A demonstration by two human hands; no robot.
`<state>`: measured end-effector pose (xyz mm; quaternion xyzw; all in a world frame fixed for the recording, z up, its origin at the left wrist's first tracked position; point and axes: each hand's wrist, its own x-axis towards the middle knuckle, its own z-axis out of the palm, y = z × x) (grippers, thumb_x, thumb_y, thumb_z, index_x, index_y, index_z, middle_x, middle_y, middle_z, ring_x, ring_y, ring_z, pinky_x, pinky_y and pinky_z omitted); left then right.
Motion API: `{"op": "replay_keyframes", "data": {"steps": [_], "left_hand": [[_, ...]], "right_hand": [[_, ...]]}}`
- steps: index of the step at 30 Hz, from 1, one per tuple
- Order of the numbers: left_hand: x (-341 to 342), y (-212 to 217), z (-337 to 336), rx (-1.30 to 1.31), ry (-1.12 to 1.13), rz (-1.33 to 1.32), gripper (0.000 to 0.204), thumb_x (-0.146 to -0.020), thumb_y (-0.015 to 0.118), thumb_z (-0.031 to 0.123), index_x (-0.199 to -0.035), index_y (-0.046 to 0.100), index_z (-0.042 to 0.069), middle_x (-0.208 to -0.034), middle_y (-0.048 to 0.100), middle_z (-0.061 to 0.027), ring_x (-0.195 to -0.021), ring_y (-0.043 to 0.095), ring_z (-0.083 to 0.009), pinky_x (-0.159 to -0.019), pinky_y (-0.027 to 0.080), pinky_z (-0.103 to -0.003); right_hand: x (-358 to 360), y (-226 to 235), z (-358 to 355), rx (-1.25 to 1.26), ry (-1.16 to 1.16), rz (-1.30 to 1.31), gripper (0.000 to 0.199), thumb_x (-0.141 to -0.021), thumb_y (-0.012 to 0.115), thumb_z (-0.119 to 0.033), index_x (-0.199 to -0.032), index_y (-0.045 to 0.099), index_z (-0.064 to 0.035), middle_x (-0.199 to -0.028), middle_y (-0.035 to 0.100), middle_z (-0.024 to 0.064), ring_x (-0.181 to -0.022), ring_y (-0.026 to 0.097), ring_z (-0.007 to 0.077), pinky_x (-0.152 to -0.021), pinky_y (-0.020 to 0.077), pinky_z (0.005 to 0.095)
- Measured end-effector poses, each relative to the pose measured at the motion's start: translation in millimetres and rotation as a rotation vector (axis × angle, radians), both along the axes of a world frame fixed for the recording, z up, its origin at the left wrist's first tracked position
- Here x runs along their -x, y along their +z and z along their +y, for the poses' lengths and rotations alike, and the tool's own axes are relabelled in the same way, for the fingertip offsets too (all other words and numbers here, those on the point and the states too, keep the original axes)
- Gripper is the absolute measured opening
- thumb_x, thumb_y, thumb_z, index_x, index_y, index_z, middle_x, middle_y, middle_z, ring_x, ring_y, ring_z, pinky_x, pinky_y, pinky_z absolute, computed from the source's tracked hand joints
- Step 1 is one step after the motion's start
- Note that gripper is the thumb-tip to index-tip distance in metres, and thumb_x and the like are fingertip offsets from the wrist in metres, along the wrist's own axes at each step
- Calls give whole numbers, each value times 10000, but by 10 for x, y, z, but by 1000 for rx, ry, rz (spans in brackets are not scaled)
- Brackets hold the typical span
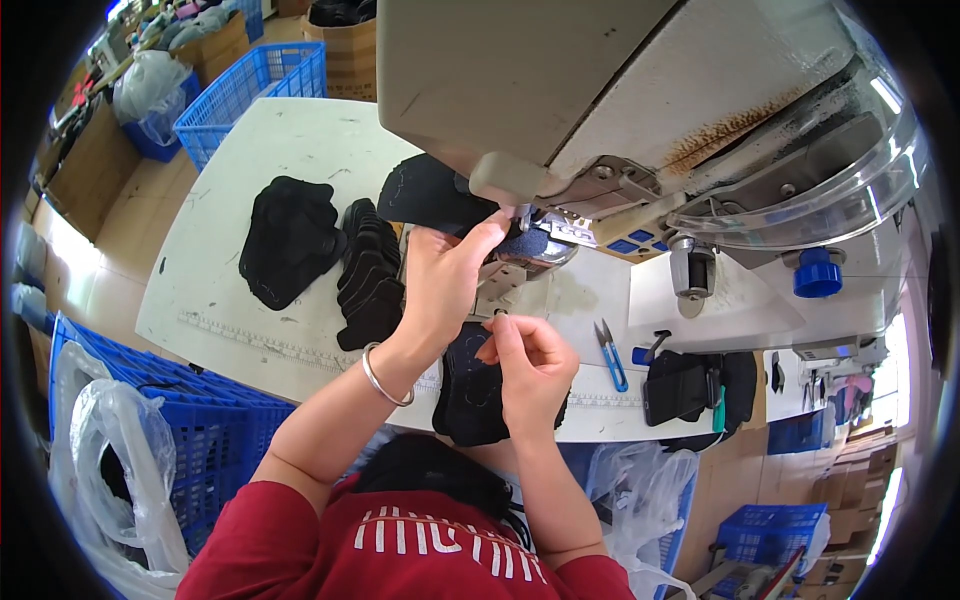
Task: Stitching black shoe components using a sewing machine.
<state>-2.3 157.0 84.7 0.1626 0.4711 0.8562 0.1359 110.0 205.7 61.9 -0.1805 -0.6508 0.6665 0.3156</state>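
Note:
My left hand [448, 268] is at the sewing machine's needle area, its thumb stretched toward the presser foot [528, 215]. Its fingers close on a black fabric piece [430, 192] with a light stitched line. A dark blue pad [525, 243] shows just beyond the thumb. Lower down, my right hand [530, 368] is closed in a pinch below the machine's arm; whatever is between the fingertips is too small to make out. Partly under that hand, another black fabric piece [470, 395] with pale stitching hangs at the table's front edge.
Black pieces lie in a pile [290, 240] and an overlapping row [370, 275] on the white table [215, 280]. Blue-handled snips [611, 358] and a dark phone [675, 396] lie to the right. Blue crates [235, 430] flank the table. The machine head [500, 70] overhangs the work.

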Motion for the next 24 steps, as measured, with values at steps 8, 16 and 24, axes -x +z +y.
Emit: {"op": "replay_keyframes", "data": {"steps": [8,16,24], "left_hand": [[-107,13,35,60,107,75,174,-860,589,75,-987,665,-17,-824,619,22,-668,506,-31,-587,408,-198],[-224,-97,141,-122,48,-248,157,-890,604,140,-928,637,-9,-837,604,16,-707,537,-64,-631,451,-227],[-57,-630,-292,72,48,454,296,-832,624,-37,-1120,564,-14,-1050,601,-54,-956,572,-115,-864,462,-274]], "right_hand": [[-46,-45,28,-4,5,4,124,-896,605,-70,-851,657,32,-667,638,49,-593,593,83,-558,454,197],[38,104,93,-386,-123,118,59,-840,656,-45,-844,652,13,-692,640,60,-600,603,95,-573,444,211],[92,182,200,-573,-178,163,47,-827,656,-41,-863,653,-11,-710,640,55,-578,575,117,-563,435,240]]}}
